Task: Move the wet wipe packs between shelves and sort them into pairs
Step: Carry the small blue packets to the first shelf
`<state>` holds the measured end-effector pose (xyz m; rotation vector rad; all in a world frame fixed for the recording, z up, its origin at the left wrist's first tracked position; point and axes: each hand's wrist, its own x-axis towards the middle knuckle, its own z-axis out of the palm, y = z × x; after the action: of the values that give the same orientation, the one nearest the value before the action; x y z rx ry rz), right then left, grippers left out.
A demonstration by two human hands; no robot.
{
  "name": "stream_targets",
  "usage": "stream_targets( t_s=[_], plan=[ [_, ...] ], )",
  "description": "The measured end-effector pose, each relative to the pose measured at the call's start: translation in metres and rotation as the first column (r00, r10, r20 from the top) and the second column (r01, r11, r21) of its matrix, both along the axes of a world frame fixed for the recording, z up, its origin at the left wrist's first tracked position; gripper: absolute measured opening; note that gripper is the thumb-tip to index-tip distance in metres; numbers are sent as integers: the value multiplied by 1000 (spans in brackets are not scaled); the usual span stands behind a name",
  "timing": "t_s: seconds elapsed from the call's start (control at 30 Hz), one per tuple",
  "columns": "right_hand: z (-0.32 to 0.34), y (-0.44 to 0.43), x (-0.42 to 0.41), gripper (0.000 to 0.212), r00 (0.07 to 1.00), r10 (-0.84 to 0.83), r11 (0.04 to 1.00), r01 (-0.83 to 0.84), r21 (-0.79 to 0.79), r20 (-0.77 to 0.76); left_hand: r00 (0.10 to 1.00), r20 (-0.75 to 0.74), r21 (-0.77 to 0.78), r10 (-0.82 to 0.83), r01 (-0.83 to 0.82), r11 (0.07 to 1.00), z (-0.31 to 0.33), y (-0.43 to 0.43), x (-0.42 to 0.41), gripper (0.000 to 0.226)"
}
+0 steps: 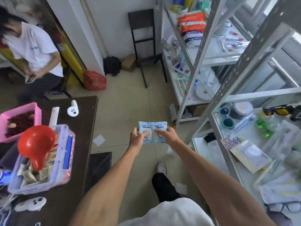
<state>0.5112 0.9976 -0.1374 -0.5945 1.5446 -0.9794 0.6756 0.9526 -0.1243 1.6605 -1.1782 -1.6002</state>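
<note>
Two small light-blue wet wipe packs are held side by side over the floor, edges touching. My left hand (pixel 137 137) pinches the left pack (pixel 145 128), thumb on its front. My right hand (pixel 167 136) pinches the right pack (pixel 160 128) the same way. Larger orange-and-white wipe packs (pixel 191 25) are stacked on an upper level of the far metal shelf unit (pixel 199 51). The near shelf unit (pixel 241 66) stands to my right, its lower shelf (pixel 203 147) covered with mixed small goods.
A dark table (pixel 84 128) at left carries a pink bin (pixel 19 118), a clear bin (pixel 53 159) with a red scoop (pixel 35 144), and white controllers. A seated person (pixel 32 51) is at far left. A dark chair (pixel 143 46) stands at the wall. My foot (pixel 161 167) is on the tiled floor.
</note>
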Motion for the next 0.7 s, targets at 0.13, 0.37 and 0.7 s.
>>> stream_targets(
  t_s=[0.13, 0.37, 0.7],
  plan=[
    [5, -84, -23, 3, 995, 2, 1000, -1, -14, 101, 1000, 17, 4, 0, 0, 1000, 16, -83, -21, 31],
    [22, -229, -52, 4, 996, 35, 998, -31, -46, 87, 999, 38, -1, 25, -25, 1000, 32, -220, -47, 31],
    [17, -442, -85, 8, 1000, 12, 1000, -12, 24, -13, 996, 22, 28, -82, 81, 996, 10, -444, -74, 32]
  ],
)
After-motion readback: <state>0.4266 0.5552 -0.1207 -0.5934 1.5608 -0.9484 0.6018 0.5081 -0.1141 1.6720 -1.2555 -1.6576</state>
